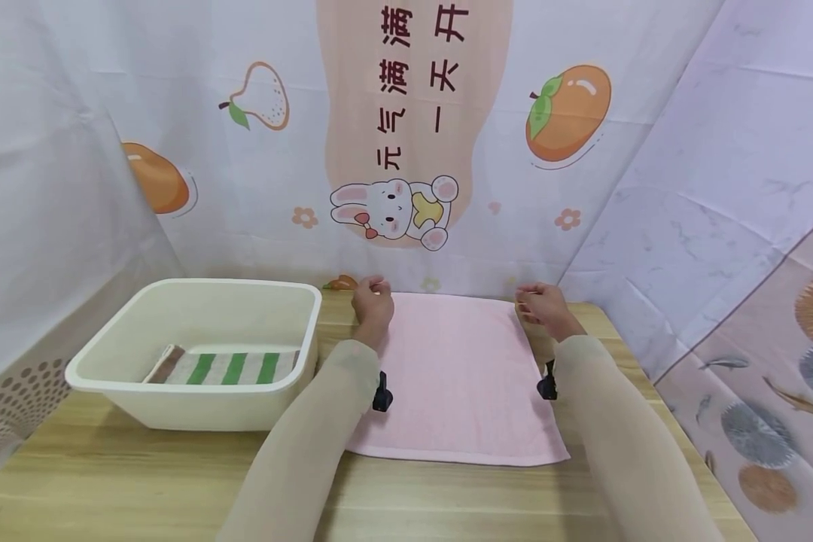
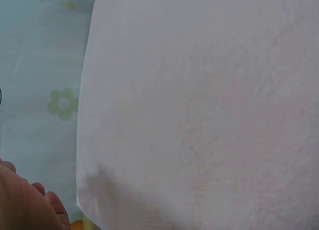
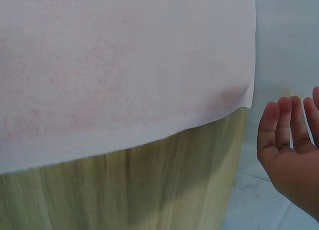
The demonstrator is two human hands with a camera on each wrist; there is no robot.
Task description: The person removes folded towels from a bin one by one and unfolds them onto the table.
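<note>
Head view, centre: our left hand point(image 1: 373, 305) and right hand point(image 1: 543, 307), loosely half-open, empty, flank the pink towel point(image 1: 457, 376), perhaps leaving it flat.

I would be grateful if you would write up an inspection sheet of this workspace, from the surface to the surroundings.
Surface: light wood-grain table, under towel and basin.
Job's things: plain pink square-cornered cloth towel, spread out between the arms.
Clutter: cream-white rectangular plastic basin left of the towel, with a green-, white- and brown-striped cloth inside.
Grips: left grip, a bare hand, beside the towel's far left corner; right grip, also bare, beside the far right corner; both look to hold nothing. Small black device at each wrist.
Cables: nothing seen.
Surroundings: white fabric curtain behind, printed with fruit and a rabbit; pale patterned fabric on the right.
</note>
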